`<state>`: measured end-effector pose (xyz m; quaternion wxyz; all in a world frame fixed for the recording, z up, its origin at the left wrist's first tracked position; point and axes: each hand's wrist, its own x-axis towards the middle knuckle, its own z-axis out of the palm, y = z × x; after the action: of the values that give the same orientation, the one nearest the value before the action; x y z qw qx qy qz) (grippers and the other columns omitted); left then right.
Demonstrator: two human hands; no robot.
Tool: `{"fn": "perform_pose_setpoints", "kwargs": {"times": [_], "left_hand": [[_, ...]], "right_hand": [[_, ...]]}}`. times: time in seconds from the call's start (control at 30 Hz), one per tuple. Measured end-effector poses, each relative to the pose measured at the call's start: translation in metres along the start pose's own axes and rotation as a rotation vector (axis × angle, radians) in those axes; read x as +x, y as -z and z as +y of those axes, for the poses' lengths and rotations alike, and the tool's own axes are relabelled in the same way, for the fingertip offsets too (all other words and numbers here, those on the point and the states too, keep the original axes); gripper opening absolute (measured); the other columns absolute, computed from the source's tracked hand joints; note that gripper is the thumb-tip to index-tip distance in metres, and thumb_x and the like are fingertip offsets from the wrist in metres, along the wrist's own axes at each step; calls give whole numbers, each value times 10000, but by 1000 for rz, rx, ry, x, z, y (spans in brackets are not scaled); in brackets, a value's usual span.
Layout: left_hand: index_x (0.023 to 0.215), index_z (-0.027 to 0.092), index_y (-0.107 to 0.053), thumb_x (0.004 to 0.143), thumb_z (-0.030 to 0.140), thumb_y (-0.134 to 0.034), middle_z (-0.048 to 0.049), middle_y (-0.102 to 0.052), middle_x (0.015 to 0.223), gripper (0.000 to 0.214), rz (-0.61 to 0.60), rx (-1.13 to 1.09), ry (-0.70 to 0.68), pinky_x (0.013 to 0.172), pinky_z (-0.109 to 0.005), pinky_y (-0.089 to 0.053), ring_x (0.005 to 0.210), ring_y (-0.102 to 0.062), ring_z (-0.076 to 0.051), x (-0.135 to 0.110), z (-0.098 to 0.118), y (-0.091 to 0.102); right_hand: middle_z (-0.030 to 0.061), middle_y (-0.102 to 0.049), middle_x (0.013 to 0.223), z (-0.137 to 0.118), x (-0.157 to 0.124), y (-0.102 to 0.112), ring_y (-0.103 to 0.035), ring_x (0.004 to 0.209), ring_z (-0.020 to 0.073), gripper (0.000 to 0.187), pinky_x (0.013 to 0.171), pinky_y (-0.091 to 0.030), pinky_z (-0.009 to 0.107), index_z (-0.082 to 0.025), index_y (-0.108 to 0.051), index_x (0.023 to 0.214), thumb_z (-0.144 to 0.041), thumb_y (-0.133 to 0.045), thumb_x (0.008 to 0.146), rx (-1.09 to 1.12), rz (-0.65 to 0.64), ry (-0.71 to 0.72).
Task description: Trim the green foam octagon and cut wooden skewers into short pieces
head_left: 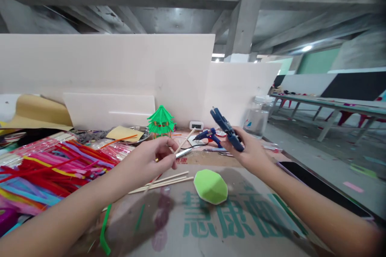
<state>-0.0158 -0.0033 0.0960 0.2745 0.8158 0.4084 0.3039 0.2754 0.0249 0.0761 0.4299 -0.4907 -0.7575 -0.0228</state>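
My left hand (157, 154) pinches a thin wooden stick (185, 141), whose upper end points up and to the right. My right hand (245, 150) is closed round a dark blue hand tool (226, 127) that looks like pliers, tilted up to the left; its exact kind is unclear. Beneath and between the hands, a light green octagonal piece (210, 186) rests on the printed cardboard (193, 237). Several loose wooden sticks (169, 180) lie just below my left hand. Behind the hands is a blue glue gun (208, 134). A silver pen-like object (183, 152) shows beside my left fingers.
Colourful pipe cleaners (60, 164) are heaped at the left. A small green pavilion model (161, 120) and a white digital timer (196, 125) stand at the back, before white boards (120, 64). A clear plastic jar (257, 116) and a dark flat device (322, 188) are at the right.
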Motion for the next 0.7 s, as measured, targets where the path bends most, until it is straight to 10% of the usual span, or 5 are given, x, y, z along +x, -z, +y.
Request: {"fn": "perform_pose_setpoints", "kwargs": {"times": [0.2,0.33,0.7], "left_hand": [[936,210,-495,897,243,-482,-11,-708,795,53,-84,-276,41,657,-257,-491,741,-648,-159,-4,0,-2],[1305,264,-366,888,269,-532,-24,-687,958,449,13,-306,-4,624,-270,-527,679,-644,-139,-2,-4,-5],[1102,239,-682,875,270,-527,-17,-725,958,276,-6,249,-83,691,-236,-466,803,-646,-164,6,-18,-14]], "right_hand": [[79,-668,1025,-11,-3,1,-634,903,221,358,753,-483,300,-174,-550,1134,-366,-596,836,40,-42,42],[68,-665,1002,-10,-5,0,-627,872,210,356,746,-483,293,-181,-541,1133,-370,-600,838,42,-62,51],[80,-672,928,-5,-3,-2,-630,805,227,345,692,-480,320,-168,-573,1071,-426,-565,842,-4,-51,23]]}}
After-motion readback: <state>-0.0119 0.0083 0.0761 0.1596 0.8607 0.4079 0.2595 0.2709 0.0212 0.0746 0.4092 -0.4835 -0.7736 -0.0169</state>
